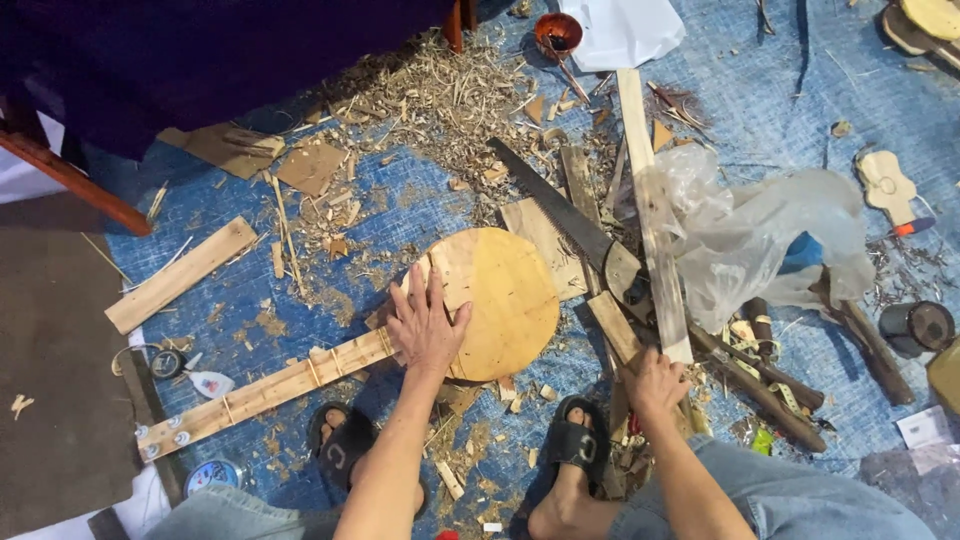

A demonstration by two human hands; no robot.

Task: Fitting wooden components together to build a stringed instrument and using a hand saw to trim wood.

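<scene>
Wood round body (505, 300) — left hand (428, 325) flat, open on its left edge; right hand (655, 382) clamped on slat (648, 200) to its right — press firmly to prevent slipping.

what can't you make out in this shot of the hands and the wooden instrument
Head view only:
- The right hand covers whatever it grips among the wood scraps.
- The left hand hides where the neck joins the round body.
- A clear plastic bag veils a blue thing.
- The dark cloth is cut off by the top edge.
</scene>
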